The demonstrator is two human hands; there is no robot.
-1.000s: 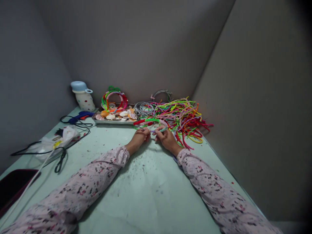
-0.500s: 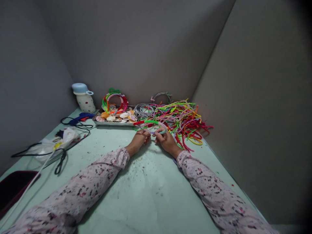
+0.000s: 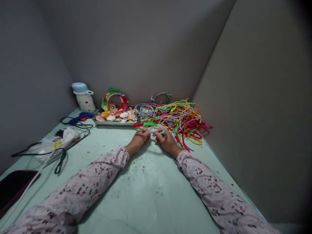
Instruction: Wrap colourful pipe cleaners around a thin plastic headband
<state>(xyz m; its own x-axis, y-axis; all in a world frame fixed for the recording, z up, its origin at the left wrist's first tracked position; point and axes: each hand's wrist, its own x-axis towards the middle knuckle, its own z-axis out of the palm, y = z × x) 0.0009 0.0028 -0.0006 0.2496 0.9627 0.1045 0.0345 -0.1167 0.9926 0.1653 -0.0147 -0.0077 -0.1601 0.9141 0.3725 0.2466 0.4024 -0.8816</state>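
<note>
A wire ring wrapped in fuzzy pipe cleaners (image 3: 151,124), with red, green, pale pink, purple and teal sections, is between my hands over the table. My left hand (image 3: 140,137) is closed on its near left part, where bare wire seems to show. My right hand (image 3: 166,140) pinches the near right part, beside the purple and teal sections. The fingertips are close together but apart, and a short purple stretch shows in the gap. Just behind the ring lies a heap of loose, many-coloured pipe cleaners (image 3: 181,115).
A metal tray (image 3: 114,123) of seashells stands at the back, with wrapped rings (image 3: 107,102) above it. Coiled grey wire rings (image 3: 143,111) lie beside it. At left are a bottle (image 3: 84,99), blue-handled tool (image 3: 79,118), plastic bag (image 3: 65,138), cables and a dark bin (image 3: 17,188).
The far side of the ring has tipped down, so it looks flatter now. Both hands have stayed in nearly the same place with their hold kept.
</note>
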